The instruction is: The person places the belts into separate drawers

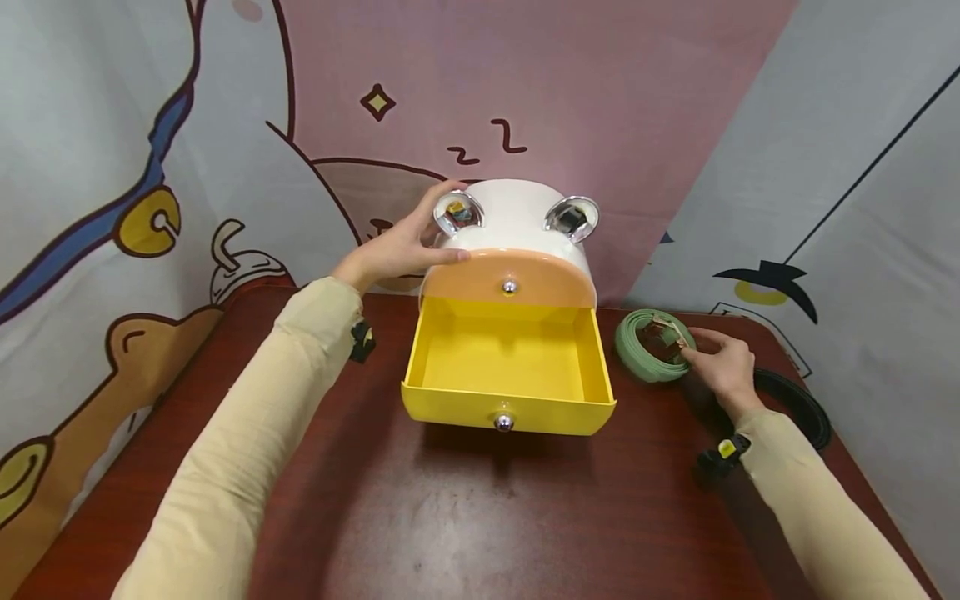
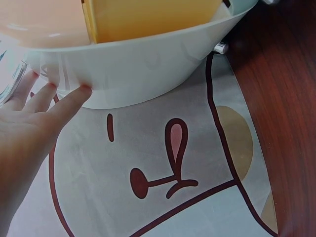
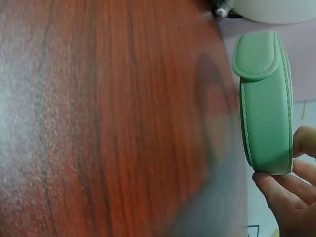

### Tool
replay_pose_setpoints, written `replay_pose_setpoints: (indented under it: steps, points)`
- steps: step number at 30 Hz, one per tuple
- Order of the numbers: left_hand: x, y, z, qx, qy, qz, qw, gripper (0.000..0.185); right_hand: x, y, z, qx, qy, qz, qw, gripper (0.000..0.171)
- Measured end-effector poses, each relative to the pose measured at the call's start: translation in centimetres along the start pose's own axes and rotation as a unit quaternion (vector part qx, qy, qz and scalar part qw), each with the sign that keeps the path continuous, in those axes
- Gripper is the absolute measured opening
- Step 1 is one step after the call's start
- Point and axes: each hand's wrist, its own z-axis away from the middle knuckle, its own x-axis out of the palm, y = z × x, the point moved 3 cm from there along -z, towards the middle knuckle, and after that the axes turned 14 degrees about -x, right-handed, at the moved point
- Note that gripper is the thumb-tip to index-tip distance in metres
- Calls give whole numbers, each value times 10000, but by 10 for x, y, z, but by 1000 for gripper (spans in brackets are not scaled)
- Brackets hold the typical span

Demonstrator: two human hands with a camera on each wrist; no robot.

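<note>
A small white drawer cabinet (image 1: 517,212) with two shiny silver ears stands at the back of the table. Its yellow lower drawer (image 1: 510,410) is pulled out, and the bare inside shows. The orange upper drawer (image 1: 465,287) is closed. My left hand (image 1: 397,246) rests on the cabinet's upper left, thumb along the front edge and extended fingers against the white side wall (image 2: 138,76). To the right of the cabinet, my right hand (image 1: 723,367) pinches a coiled green belt (image 1: 636,354) by its right side. Stitched edges show on the belt (image 3: 269,121) in the right wrist view.
A coiled black belt (image 1: 806,404) lies on the table behind my right wrist, partly hidden by it. The dark red wooden table (image 1: 480,517) ends against a cartoon-printed cloth (image 1: 585,75) at the back and sides. Each wrist wears a small black camera.
</note>
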Motion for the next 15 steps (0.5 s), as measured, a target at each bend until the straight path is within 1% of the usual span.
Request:
replay_pose_setpoints:
  steps: [2,5,8,15]
  points:
    - [0,1,0,2,-4,24,10000,91,-1,-4,0,-48,26,-65,10000,45]
    - [-1,1,0,28,-10,61,10000,91,-2,-11,-1,-126,-48,-175,9998,45]
    - [-1,3,0,35,-18,65,10000,91,-3,-19,-2,-183,-113,-146,9997,45]
    - [5,23,15,-22,-136,167,9998,89,-10,-37,-3,-322,-155,12,9994,44]
